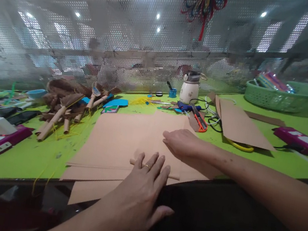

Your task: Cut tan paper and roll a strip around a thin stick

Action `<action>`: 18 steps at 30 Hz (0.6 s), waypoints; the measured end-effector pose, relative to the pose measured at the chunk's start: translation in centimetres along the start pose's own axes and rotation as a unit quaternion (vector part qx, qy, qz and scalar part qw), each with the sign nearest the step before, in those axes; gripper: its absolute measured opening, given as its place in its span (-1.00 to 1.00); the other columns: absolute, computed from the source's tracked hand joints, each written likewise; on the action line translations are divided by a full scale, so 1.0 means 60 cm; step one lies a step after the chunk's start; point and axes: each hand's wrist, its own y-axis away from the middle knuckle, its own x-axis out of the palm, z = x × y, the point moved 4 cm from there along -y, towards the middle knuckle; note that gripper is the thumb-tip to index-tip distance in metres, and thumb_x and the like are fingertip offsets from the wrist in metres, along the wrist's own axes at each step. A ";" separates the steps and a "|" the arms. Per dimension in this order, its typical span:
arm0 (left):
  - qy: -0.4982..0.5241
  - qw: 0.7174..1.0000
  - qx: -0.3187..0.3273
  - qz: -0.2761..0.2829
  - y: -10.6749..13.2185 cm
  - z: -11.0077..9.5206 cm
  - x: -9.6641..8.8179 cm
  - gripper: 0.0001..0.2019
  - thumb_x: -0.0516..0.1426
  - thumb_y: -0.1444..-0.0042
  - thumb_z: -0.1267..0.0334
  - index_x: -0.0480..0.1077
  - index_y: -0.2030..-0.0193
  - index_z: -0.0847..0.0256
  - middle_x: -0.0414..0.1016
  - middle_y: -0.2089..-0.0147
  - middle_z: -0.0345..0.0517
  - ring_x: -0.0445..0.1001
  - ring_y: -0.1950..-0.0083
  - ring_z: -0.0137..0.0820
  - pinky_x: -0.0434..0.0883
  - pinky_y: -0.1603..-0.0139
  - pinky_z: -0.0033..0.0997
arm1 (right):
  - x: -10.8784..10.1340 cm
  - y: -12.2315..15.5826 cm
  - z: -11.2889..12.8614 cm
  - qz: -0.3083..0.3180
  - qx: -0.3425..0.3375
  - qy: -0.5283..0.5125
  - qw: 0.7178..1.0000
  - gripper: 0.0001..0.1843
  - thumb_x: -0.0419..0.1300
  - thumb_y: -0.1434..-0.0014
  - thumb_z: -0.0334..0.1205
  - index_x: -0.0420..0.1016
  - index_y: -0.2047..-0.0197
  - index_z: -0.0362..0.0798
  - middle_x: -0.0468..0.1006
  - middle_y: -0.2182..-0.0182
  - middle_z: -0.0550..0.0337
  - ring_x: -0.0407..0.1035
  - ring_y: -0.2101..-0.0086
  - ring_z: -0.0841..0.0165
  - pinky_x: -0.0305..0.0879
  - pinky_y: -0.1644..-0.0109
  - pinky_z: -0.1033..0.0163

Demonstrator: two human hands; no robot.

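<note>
Sheets of brown kraft paper (121, 133) lie stacked at the near edge of the green table, the lowest sticking out over it. My left hand (144, 189) rests on the paper with fingers stretched and slightly spread. Under its fingers lies a thin brown paper roll (173, 177), its left end showing past the index finger. Just beyond, my right hand (182, 142) is closed low over the sheets, its fingers curled; whatever they hold, if anything, is hidden. An orange utility knife (199, 120) lies past the right hand, beside a blue glue gun (186, 107).
Brown paper tubes with yellow strings (55, 120) are heaped at left. Purple power strips (2, 141) stand on both sides. A folded brown paper piece (243, 124) lies at right, near a green basket (281, 97). A white bottle (189, 90) stands before the perforated metal screen (119, 38).
</note>
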 end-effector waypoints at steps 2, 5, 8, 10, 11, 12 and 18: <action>0.000 1.000 -0.010 0.000 0.001 0.000 -0.002 -0.31 -0.13 -0.17 -0.16 0.00 -0.30 0.29 -0.04 -0.36 0.32 -0.13 -0.36 0.13 -0.16 -0.21 0.39 | 0.003 0.000 0.001 0.002 0.002 0.004 1.000 -0.70 -0.13 -0.31 -0.14 0.35 0.11 -0.10 0.58 0.31 -0.03 0.47 0.31 0.14 0.20 0.36 0.20; 0.001 1.000 -0.012 0.008 0.002 0.000 -0.004 -0.29 -0.11 -0.15 -0.17 -0.03 -0.32 0.25 -0.06 -0.36 0.31 -0.13 -0.36 0.14 -0.14 -0.18 0.42 | 0.010 0.000 0.002 -0.006 0.001 0.006 1.000 -0.72 -0.13 -0.30 -0.16 0.34 0.13 -0.08 0.57 0.33 0.00 0.46 0.34 0.17 0.19 0.36 0.21; 0.005 1.000 -0.010 0.017 0.003 0.002 -0.004 -0.26 -0.04 -0.13 -0.15 -0.08 -0.34 0.24 -0.11 -0.38 0.31 -0.18 -0.37 0.15 -0.10 -0.17 0.43 | 0.008 -0.001 -0.001 -0.038 0.013 0.015 0.999 -0.74 -0.09 -0.29 -0.17 0.35 0.14 -0.08 0.54 0.31 0.00 0.42 0.31 0.17 0.20 0.32 0.18; 0.007 1.000 -0.008 0.023 0.005 0.003 -0.005 -0.23 0.01 -0.10 -0.12 -0.12 -0.35 0.23 -0.14 -0.38 0.31 -0.20 -0.37 0.14 -0.08 -0.17 0.42 | -0.006 0.005 0.001 -0.080 0.025 0.028 0.996 -0.76 -0.03 -0.27 -0.19 0.38 0.19 -0.13 0.50 0.27 -0.06 0.37 0.23 0.14 0.22 0.23 0.12; 0.009 1.000 -0.007 0.025 0.006 0.003 -0.006 -0.21 0.03 -0.08 -0.11 -0.13 -0.35 0.23 -0.15 -0.39 0.30 -0.20 -0.37 0.13 -0.07 -0.17 0.41 | -0.017 0.012 0.005 -0.106 0.025 0.027 0.994 -0.77 -0.01 -0.26 -0.20 0.40 0.23 -0.15 0.48 0.26 -0.08 0.34 0.20 0.12 0.22 0.19 0.09; 0.011 1.000 -0.006 0.027 0.007 0.003 -0.007 -0.19 0.05 -0.06 -0.11 -0.15 -0.35 0.23 -0.15 -0.39 0.30 -0.20 -0.37 0.13 -0.06 -0.17 0.40 | -0.029 0.024 0.013 -0.132 0.016 0.017 0.991 -0.78 0.01 -0.25 -0.22 0.41 0.26 -0.17 0.47 0.25 -0.10 0.31 0.17 0.12 0.21 0.14 0.07; 0.022 0.999 -0.011 0.021 0.012 0.000 -0.008 -0.21 0.05 -0.05 -0.04 -0.12 -0.34 0.26 -0.15 -0.39 0.25 -0.18 -0.37 0.10 -0.05 -0.20 0.36 | -0.048 0.140 0.097 -0.198 -0.067 -0.189 0.959 -0.81 -0.02 -0.26 -0.37 0.41 0.26 -0.12 0.45 0.29 0.03 0.29 0.20 0.27 0.32 0.11 0.12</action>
